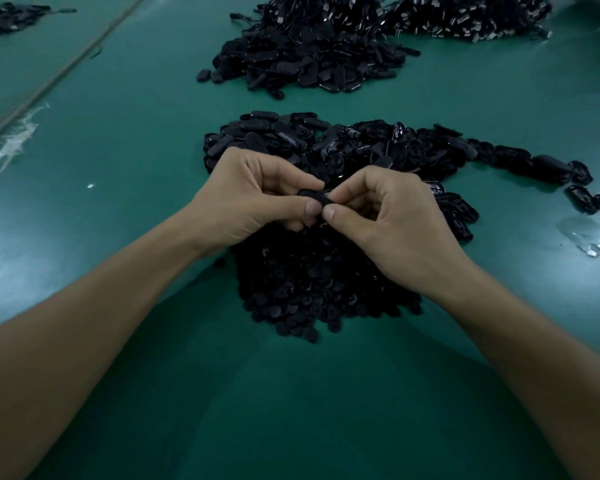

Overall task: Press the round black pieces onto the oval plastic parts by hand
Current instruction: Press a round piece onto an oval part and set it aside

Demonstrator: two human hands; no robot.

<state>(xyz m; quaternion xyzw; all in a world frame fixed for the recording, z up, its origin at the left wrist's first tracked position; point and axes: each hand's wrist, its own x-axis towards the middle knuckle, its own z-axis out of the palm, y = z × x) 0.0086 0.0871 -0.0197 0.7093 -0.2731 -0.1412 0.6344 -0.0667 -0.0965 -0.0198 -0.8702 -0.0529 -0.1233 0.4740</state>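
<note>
Student: Hands at the centre of the figure: what do they hold?

Tutor: Left hand (253, 199) and right hand (392, 216) meet above the green table (136, 150). The fingers of both are curled. Each hand pinches one end of a single small black part (313, 196) between thumb and forefinger, and the two thumb tips lie almost touching. The fingers cover most of the part, so it cannot be told whether a round piece is seated on it.

Student: Where does the stock lie?

Tutor: The heap of round black pieces (319, 289) lies on the table directly beneath the hands, on the near side. The heap of oval plastic parts (343, 147) lies just beyond the hands and touches the round heap. A trail of ovals runs off from it to the right.

Student: And farther back?

Tutor: A second heap of oval pieces (302, 64) sits well apart from the first. Behind it rise dark heaps with thin cords (465, 19). A blurred dark pile (7, 19) occupies the far left corner. A clear plastic scrap (586, 237) lies near the right edge.
</note>
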